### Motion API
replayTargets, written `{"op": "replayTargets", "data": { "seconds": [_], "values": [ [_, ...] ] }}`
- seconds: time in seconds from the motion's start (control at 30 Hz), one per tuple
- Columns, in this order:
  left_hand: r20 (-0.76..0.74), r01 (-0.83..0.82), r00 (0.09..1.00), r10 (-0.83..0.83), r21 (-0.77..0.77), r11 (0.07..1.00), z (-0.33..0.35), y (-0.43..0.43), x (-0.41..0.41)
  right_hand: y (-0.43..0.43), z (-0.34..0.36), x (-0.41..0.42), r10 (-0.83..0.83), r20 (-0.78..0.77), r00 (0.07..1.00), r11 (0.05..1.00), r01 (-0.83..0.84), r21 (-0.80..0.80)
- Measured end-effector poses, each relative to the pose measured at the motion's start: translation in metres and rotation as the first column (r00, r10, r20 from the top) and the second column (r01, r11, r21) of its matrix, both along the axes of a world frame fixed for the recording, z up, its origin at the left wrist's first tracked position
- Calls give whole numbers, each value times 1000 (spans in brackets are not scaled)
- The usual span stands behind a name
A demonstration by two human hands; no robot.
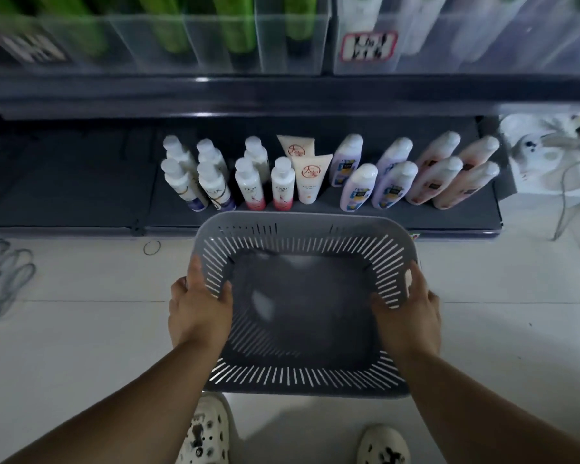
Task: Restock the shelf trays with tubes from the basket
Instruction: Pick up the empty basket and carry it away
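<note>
The left hand (198, 309) and right hand (407, 313) each gripped a side rim of the basket (302, 226), thumbs inside. It sat squarely between them, and no tubes showed in it. The shelf trays (221, 51) lay above and straight ahead, about equally near either hand.

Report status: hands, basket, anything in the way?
Left hand and right hand both grip basket sides. Basket looks empty. Bottles line low shelf ahead; nothing between basket and shelf.
</note>
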State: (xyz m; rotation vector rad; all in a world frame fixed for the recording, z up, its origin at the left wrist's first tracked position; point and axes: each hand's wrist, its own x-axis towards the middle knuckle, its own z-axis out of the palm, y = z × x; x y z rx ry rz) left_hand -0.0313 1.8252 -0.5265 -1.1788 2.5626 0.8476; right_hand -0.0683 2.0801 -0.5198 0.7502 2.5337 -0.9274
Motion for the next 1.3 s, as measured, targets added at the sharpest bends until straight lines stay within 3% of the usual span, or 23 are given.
{"op": "replayTargets", "data": {
  "seconds": [0.33, 0.57, 0.93, 1.3],
  "values": [
    [-157, -153, 976, 154, 17, 988, 227, -3, 26, -9, 229, -22, 132, -185, 974, 990, -140, -32],
    [-231, -191, 957, 177, -41, 981, 345, 11, 48, 5, 337, -22, 253, -242, 937, 965, -263, -11],
    [-252, -253, 944, 214, -134, 958, 487, 21, 75, 12, 471, -20, 390, -293, 873, 911, -413, -16],
    [-277, -281, 936, 217, -218, 935, 565, -4, 90, -14, 552, -19, 453, -357, 817, 875, -484, 1]
  ]
}}
